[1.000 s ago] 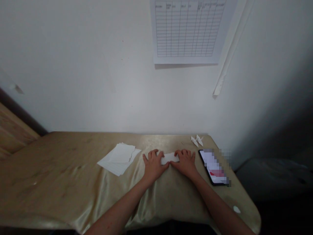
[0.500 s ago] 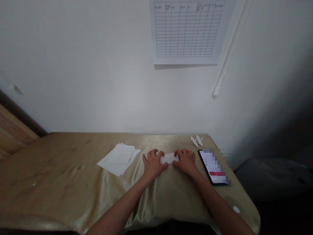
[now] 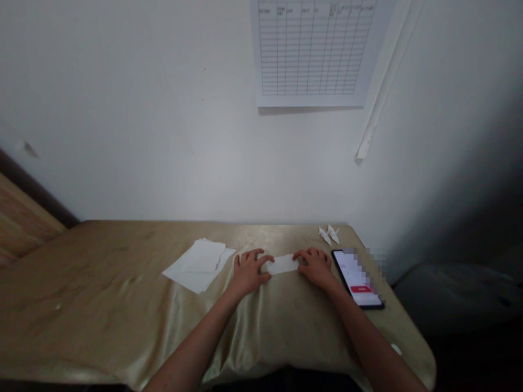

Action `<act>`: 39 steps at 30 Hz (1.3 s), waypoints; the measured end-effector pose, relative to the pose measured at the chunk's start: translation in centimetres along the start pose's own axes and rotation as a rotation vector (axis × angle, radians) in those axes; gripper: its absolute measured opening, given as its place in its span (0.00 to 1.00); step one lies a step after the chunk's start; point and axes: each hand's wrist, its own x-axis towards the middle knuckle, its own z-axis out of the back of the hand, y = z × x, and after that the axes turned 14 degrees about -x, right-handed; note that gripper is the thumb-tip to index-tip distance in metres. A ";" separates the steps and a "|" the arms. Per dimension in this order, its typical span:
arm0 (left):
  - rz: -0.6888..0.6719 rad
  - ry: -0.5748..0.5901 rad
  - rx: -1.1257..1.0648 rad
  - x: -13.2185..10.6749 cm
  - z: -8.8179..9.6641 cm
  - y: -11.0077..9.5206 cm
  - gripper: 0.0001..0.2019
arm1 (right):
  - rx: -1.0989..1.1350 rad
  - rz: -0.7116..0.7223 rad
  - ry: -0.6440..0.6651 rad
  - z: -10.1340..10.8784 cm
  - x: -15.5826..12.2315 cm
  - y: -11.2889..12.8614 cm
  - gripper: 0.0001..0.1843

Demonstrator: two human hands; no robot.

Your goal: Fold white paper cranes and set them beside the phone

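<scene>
A white folded strip of paper (image 3: 283, 264) lies flat on the cloth-covered table between my hands. My left hand (image 3: 250, 270) is at the strip's left end, with the index finger on its far corner and the thumb by the near corner. At the other end, my right hand (image 3: 316, 265) has curled fingers and thumb at the paper's edge. The strip's middle shows between the hands, while its ends are partly hidden under fingertips. To the left of my left hand lies a stack of white paper sheets (image 3: 198, 267).
Two small folded paper figures (image 3: 329, 234) sit near the far right edge of the table. A phone (image 3: 359, 283) with a lit screen lies right of my right hand. The tablecloth (image 3: 102, 305) is wrinkled near the front. A printed chart (image 3: 310, 60) hangs on the wall.
My hands have moved apart, the left one leftward and the right one slightly rightward. More of the paper strip shows between them.
</scene>
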 end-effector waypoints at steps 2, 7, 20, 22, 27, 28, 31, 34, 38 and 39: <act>0.000 -0.022 0.000 -0.1 -0.1 -0.1 0.24 | -0.003 0.003 -0.009 -0.1 -0.1 0.0 0.22; 0.028 -0.122 -0.011 -0.3 -0.8 -1.4 0.19 | -0.017 -0.007 -0.075 -0.3 -0.5 0.4 0.17; 0.063 -0.226 0.043 0.0 -3.2 -2.8 0.24 | -0.042 -0.055 -0.157 -0.9 -1.2 2.4 0.27; 0.071 -0.214 0.045 -0.1 -3.1 -3.1 0.25 | -0.034 -0.062 -0.158 -0.9 -1.2 2.5 0.27; 0.102 -0.184 0.047 -0.1 -2.9 -3.4 0.25 | -0.019 -0.090 -0.134 -0.8 -1.1 2.6 0.25; 0.106 -0.179 0.044 -0.1 -2.9 -3.3 0.24 | -0.020 -0.093 -0.123 -0.7 -1.1 2.6 0.25; 0.102 -0.177 0.026 -0.1 -2.7 -3.0 0.23 | -0.018 -0.093 -0.092 -0.4 -0.9 2.3 0.23; 0.079 -0.169 0.005 -0.1 -2.4 -2.5 0.22 | -0.011 -0.086 -0.081 -0.1 -0.7 1.9 0.22; 0.065 -0.137 0.000 -0.1 -1.7 -1.7 0.22 | 0.008 -0.085 -0.071 0.1 -0.7 1.4 0.21; 0.053 -0.121 -0.006 -0.1 -1.5 -1.5 0.22 | 0.012 -0.084 -0.066 0.1 -0.6 1.2 0.21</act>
